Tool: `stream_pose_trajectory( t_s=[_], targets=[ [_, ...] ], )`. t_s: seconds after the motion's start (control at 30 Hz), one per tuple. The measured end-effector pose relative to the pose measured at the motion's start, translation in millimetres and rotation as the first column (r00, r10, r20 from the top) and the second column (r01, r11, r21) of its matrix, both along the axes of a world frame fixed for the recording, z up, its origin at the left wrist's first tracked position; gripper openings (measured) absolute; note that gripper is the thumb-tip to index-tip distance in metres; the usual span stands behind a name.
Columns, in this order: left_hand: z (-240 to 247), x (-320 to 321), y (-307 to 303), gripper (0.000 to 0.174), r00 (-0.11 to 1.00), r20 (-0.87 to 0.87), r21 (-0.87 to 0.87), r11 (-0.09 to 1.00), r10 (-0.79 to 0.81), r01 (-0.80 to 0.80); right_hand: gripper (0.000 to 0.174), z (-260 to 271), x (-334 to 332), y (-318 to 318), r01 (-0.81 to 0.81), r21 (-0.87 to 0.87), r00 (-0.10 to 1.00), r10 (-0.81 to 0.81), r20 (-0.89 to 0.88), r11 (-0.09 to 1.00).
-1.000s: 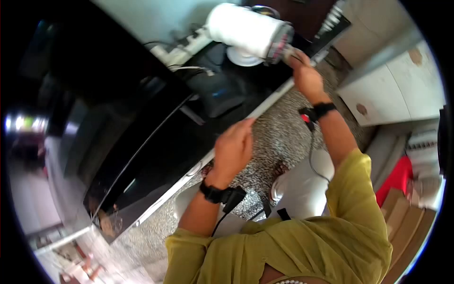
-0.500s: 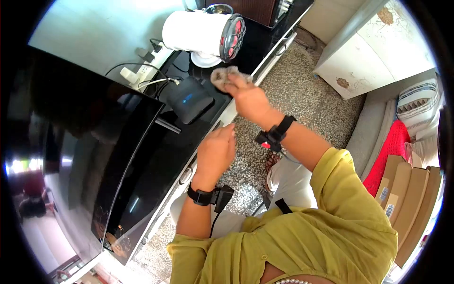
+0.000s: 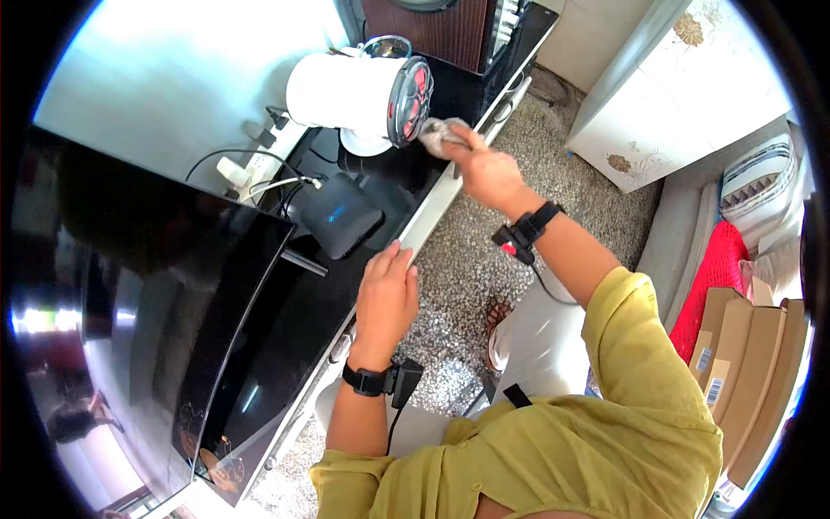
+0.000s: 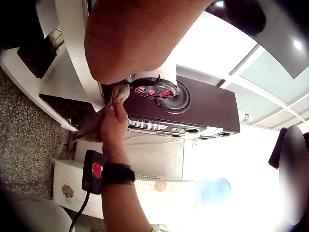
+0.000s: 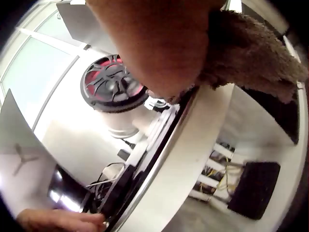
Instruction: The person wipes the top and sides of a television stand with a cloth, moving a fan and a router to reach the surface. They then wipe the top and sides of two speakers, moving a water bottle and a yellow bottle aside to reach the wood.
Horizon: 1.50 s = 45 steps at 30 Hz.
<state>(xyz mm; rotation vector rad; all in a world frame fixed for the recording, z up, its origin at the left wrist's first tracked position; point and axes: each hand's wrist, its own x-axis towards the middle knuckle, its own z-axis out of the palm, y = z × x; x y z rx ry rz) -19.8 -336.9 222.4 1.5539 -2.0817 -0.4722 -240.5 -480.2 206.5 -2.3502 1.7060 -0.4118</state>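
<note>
In the head view my right hand (image 3: 493,177) grips a fluffy grey-brown cloth (image 3: 439,137) at the front edge of the black cabinet top (image 3: 406,186). Right beside the cloth lies a white tube-shaped speaker (image 3: 341,91) on its round base, its black grille and red parts facing the cloth. The right wrist view shows the cloth (image 5: 256,58) bunched and hanging beyond the hand. My left hand (image 3: 385,303) rests with fairly straight fingers on the cabinet's pale front edge, near a black box with a blue logo (image 3: 341,216).
A large black television (image 3: 130,285) takes up the left. Behind the box are a white power strip (image 3: 259,164) and cables. A brown wooden speaker (image 3: 441,30) stands at the far end. Right of the speckled floor (image 3: 467,277) are a white cabinet (image 3: 674,95) and cardboard boxes (image 3: 743,381).
My right hand with the cloth came back from the white speaker's front, then moved up beside it again. My left hand has settled onto the cabinet edge. The head view has shifted.
</note>
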Motion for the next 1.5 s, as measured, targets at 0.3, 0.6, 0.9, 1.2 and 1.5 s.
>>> stream_pose_trajectory(
  t_s=[0.3,0.6,0.9,1.2,1.5],
  targets=[
    [0.3,-8.1,4.3,0.035,0.989,0.125,0.017,0.997,-0.075,0.073,0.043,10.9,-8.0,-83.8,-0.009,0.053,0.993,0.015,-0.12,0.999],
    [4.7,-5.7,2.9,0.035,0.961,0.168,0.069,0.975,-0.221,0.212,0.035,7.2,18.2,-140.7,0.091,0.058,0.992,-0.085,-0.092,0.994],
    [2.0,-1.7,2.6,0.03,0.975,0.075,0.038,0.978,-0.207,0.205,0.04,2.9,23.8,-154.0,0.157,0.068,0.985,-0.151,-0.082,0.985],
    [-5.2,0.9,2.6,0.025,0.976,0.043,0.01,0.977,-0.214,0.214,0.041,-1.4,-34.9,-91.0,0.258,-0.012,0.944,-0.255,-0.211,0.966],
    [2.1,5.5,11.5,0.031,0.964,0.144,0.107,0.972,-0.224,0.21,0.028,-55.6,-193.9,-31.6,0.331,0.432,0.938,-0.343,-0.051,0.839]
  ],
)
